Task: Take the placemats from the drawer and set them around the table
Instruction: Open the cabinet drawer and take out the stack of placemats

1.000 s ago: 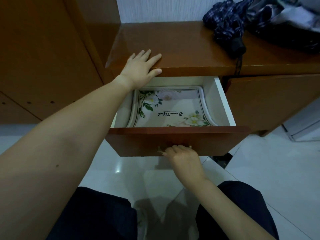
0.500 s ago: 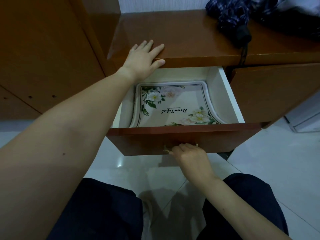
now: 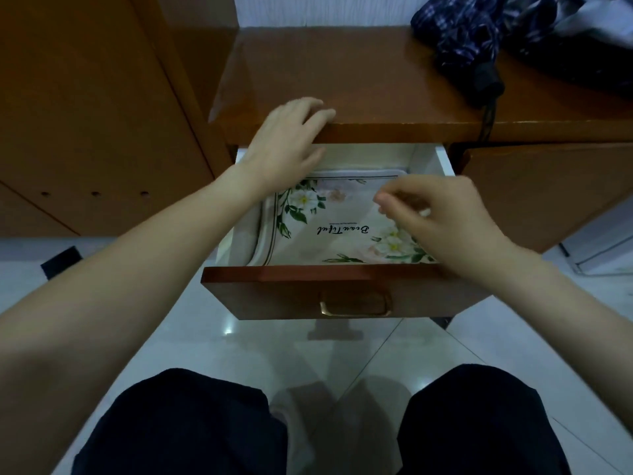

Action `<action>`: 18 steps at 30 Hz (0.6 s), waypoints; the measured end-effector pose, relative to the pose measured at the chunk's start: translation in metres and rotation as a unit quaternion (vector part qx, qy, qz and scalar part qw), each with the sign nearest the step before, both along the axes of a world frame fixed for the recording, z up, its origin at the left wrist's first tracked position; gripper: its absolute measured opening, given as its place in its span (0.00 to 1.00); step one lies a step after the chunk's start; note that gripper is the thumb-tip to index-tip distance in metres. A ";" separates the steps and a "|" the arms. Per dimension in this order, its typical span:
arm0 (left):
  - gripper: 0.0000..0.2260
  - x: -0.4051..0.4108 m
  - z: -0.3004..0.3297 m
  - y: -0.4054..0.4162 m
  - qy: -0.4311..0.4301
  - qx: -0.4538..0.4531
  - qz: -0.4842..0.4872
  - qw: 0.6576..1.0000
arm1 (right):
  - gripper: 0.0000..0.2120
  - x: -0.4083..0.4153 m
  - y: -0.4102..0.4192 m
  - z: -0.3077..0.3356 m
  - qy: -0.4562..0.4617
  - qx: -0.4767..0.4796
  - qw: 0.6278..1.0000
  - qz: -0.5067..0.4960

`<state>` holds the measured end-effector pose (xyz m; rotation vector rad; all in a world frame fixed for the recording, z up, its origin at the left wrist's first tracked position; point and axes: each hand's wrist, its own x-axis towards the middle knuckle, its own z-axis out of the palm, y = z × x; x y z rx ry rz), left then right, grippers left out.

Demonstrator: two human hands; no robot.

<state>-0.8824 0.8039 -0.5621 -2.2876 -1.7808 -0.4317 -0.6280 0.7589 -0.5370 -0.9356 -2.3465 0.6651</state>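
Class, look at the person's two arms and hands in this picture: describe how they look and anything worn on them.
Both forearms are bare as far as the frame shows: no sleeves, gloves, watch or bracelet. No ring shows on the left hand or the right hand. Dark trousers cover the legs below.

Cabinet top (image 3: pixel 359 80): wood, reddish-brown, glossy varnish with soft reflections.
Drawer (image 3: pixel 291 293): front of the same polished wood; inner walls white, smooth, matt.
Drawer handle (image 3: pixel 354 305): brass-coloured metal, shiny.
Placemats (image 3: pixel 329 217): smooth sheet material, low sheen, printed with flowers and lettering; whether plastic or coated cloth cannot be told.
Folded umbrella (image 3: pixel 459 39): checked dark woven cloth, matt, with a black matt handle.
Floor (image 3: pixel 222 344): pale tiles, highly glossy, mirroring light.
Trousers (image 3: pixel 191 423): dark matt cloth.
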 end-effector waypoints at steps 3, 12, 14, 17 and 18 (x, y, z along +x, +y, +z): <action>0.13 0.008 -0.003 -0.020 -0.090 -0.069 -0.074 0.991 | 0.08 -0.013 0.033 -0.016 -0.131 -0.116 0.982 0.069; 0.11 0.013 -0.047 -0.032 -0.192 -0.456 -0.134 0.859 | 0.22 -0.028 0.071 -0.063 -0.294 -0.271 0.887 0.230; 0.14 0.013 -0.050 -0.033 -0.193 -0.488 -0.138 0.840 | 0.22 -0.030 0.070 -0.066 -0.291 -0.269 0.891 0.221; 0.16 0.014 -0.051 -0.033 -0.194 -0.510 -0.144 0.826 | 0.20 -0.030 0.066 -0.067 -0.286 -0.240 0.902 0.216; 0.17 0.014 -0.050 -0.033 -0.190 -0.517 -0.145 0.822 | 0.19 -0.030 0.064 -0.067 -0.283 -0.230 0.905 0.217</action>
